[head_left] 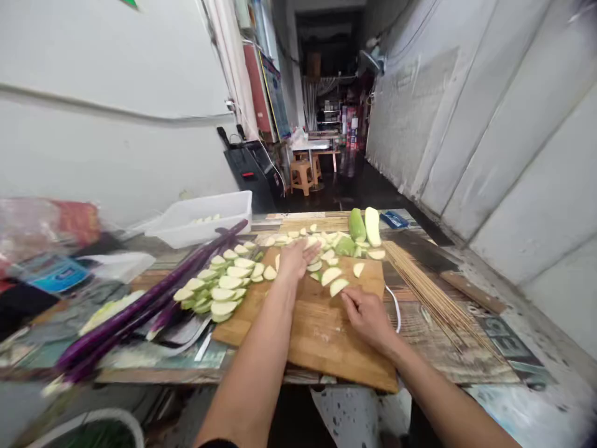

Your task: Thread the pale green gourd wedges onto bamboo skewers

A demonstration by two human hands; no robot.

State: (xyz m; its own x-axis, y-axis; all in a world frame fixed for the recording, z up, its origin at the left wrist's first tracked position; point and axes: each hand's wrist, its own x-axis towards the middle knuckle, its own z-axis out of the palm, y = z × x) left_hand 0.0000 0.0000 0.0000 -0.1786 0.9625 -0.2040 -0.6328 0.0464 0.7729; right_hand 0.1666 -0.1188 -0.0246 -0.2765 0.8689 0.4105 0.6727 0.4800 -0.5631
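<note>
The right hand (pixel 366 314) was curled, its hold unclear; the half-round slice (pixel 338 287) lay just left of its fingertips (pixel 346 295), long axis slanting. The left hand (pixel 298 256), farther off, stretched flat-fingered, no grip visible.

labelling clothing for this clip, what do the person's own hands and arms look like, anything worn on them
Both the left hand and right hand are bare, with no gloves or watch showing. The forearms are uncovered too. A black edge, probably a sleeve, shows on the left arm at the picture's bottom.
</note>
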